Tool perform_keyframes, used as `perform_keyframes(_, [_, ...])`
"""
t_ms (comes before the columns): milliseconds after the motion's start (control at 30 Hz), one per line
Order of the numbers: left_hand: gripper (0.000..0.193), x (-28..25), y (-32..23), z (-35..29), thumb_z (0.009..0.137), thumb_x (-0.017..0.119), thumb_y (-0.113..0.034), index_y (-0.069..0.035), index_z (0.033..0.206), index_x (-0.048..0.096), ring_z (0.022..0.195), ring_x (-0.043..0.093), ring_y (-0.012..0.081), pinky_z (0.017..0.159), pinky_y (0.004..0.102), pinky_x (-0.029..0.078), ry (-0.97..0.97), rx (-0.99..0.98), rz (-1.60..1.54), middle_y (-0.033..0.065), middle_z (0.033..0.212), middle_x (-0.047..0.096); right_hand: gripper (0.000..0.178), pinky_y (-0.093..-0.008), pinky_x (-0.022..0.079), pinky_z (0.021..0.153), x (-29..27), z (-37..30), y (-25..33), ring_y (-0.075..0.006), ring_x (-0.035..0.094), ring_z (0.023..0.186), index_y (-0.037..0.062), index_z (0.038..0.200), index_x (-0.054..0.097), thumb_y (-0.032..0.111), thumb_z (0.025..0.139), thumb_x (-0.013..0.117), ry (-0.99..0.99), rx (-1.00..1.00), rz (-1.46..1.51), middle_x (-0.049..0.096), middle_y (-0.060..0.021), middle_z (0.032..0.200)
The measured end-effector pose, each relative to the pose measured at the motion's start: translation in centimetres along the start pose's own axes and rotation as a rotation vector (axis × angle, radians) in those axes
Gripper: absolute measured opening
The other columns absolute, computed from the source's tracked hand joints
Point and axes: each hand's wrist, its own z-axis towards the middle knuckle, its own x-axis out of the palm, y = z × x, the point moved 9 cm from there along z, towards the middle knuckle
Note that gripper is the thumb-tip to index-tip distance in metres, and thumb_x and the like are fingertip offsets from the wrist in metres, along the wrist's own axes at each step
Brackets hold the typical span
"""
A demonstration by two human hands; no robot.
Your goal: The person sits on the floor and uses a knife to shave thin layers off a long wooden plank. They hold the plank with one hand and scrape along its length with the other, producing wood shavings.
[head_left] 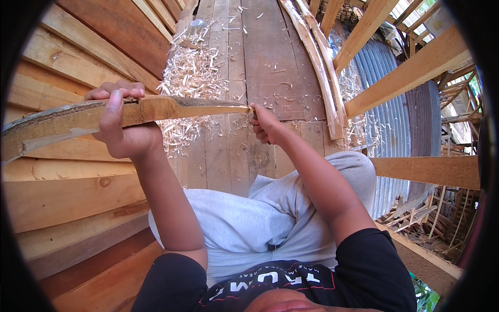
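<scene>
A long curved piece of wood (156,110) lies crosswise in front of me, raised above the floor. Rough, dark bark runs along its upper edge, and its face is pale and cut. My left hand (119,127) is wrapped round the thicker part, thumb across the near face and fingers over the far side. Rightward the piece narrows to a thin tip, where my right hand (266,125) is closed with the fingers curled in. Whether a small tool is also inside that hand cannot be made out.
Curled wood shavings (195,70) cover part of the plank floor (265,49). Stacked boards (78,195) rise at my left. Two long peeled poles (317,62) lie at the right, beside wooden beams (410,70) and corrugated metal sheets (387,112). A clear cup-like object (197,25) stands far ahead.
</scene>
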Motion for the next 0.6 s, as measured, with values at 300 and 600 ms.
perform_keyframes(300, [0.016, -0.4, 0.1, 0.1, 0.075, 0.053, -0.008, -0.009, 0.090, 0.050, 0.067, 0.050, 0.0166, 0.067, 0.0339, 0.041, 0.035, -0.005, 0.011, 0.0051, 0.073, 0.051, 0.058, -0.0287, 0.015, 0.037, -5.8, -1.7, 3.2, -0.0095, 0.019, 0.039, 0.0157, 0.062, 0.033, 0.067, 0.089, 0.037, -0.456, -0.203, 0.494, 0.025, 0.0051, 0.051])
perform_keyframes(600, [0.016, 0.6, 0.2, -0.1, 0.076, 0.052, -0.008, -0.010, 0.091, 0.051, 0.069, 0.050, 0.0158, 0.069, 0.0342, 0.040, 0.062, -0.010, 0.011, 0.0044, 0.075, 0.052, 0.042, -0.0307, 0.040, 0.051, -4.3, -0.4, 7.6, -0.0131, 0.050, 0.057, 0.0016, 0.090, 0.061, 0.043, 0.092, 0.056, -0.414, -0.697, -0.246, 0.054, -0.0044, 0.069])
